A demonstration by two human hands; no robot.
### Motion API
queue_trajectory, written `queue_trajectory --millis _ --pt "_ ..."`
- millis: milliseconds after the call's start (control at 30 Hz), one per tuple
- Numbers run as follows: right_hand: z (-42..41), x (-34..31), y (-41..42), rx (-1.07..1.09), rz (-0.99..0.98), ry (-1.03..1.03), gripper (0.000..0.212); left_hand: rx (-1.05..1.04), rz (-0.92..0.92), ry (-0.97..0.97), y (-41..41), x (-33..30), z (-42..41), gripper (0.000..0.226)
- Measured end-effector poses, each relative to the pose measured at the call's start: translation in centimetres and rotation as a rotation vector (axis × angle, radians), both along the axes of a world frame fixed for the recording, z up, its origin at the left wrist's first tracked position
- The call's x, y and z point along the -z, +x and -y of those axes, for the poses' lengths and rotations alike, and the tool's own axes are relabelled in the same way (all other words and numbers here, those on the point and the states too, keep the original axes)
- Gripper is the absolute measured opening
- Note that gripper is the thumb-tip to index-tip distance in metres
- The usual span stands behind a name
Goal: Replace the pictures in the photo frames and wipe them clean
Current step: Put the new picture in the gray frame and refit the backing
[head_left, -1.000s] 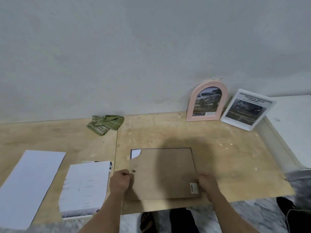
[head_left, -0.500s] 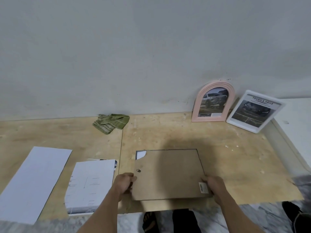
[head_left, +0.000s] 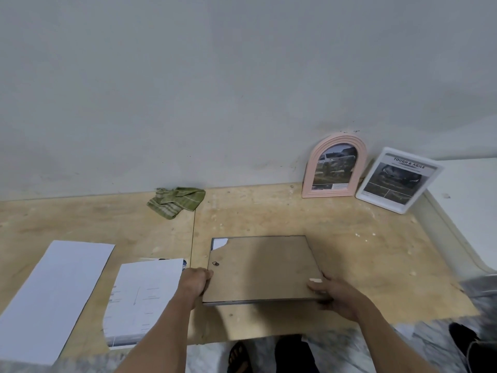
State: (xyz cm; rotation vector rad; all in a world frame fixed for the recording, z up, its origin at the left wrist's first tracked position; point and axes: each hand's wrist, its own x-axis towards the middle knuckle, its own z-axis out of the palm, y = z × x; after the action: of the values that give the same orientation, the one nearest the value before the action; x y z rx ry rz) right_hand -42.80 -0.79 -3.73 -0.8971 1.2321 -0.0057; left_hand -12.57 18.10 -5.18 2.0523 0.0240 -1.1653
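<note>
The face-down frame (head_left: 262,267) lies on the wooden table (head_left: 349,265), near the front edge, backing board uppermost. The left hand (head_left: 195,284) grips the frame's left edge with curled fingers; the right hand (head_left: 336,294) grips its near right corner, thumb on top of the board. The near edge appears slightly raised off the table, though this cannot be confirmed.

Hazards from this position:

- The backing board is chipped at its far left corner, where a white sheet shows through. If the frame is tilted or turned over, the board may shift and release the picture or the glazing beneath it
- The frame sits close to the table edge. A slip of either hand during a lift could send it to the floor, where a foot is visible directly below
- A small hanger loop (head_left: 215,263) lies just beside the left hand and could snag a finger
- Loose paper sheets (head_left: 145,292) lie just left of the frame; a sweep of the left forearm could push them off the table

The green cloth (head_left: 176,201) lies at the far side, well apart from both hands. The pink arched frame (head_left: 333,166) and the white frame (head_left: 398,180) lean against the wall at far right, clear of the work area
</note>
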Motion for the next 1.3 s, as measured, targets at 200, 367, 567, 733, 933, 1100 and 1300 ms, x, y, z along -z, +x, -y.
queue_trajectory --millis 200,367,567,733,933,1100,1300 --pt "0.1 -0.6 0.4 0.110 0.010 -0.077 0.042 0.056 -0.038 -0.040 -0.2 -0.2 -0.9 0.018" --pt "0.4 -0.8 0.1 0.218 0.003 -0.063 0.044 0.070 -0.141 -0.125 -0.9 -1.3 -0.9 0.019" --pt "0.8 -0.5 -0.7 0.295 -0.052 -0.078 0.045 0.183 -0.408 -0.115 -1.5 -1.1 -2.1 0.028" --pt "0.0 -1.3 1.4 0.350 -0.011 -0.089 0.044 0.109 -0.225 -0.136 0.7 -2.4 -1.0 0.026" --pt "0.0 -1.6 1.7 0.316 -0.021 -0.071 0.037 0.066 -0.229 -0.067 0.4 -2.4 -1.2 0.010" --pt "-0.2 -1.1 1.8 0.282 -0.058 -0.072 0.041 0.079 -0.167 -0.027 0.3 -1.5 -1.5 0.013" --pt "-1.4 -1.5 2.4 0.144 -0.055 -0.097 0.041 0.119 -0.348 -0.108 -1.1 -1.9 -1.6 0.021"
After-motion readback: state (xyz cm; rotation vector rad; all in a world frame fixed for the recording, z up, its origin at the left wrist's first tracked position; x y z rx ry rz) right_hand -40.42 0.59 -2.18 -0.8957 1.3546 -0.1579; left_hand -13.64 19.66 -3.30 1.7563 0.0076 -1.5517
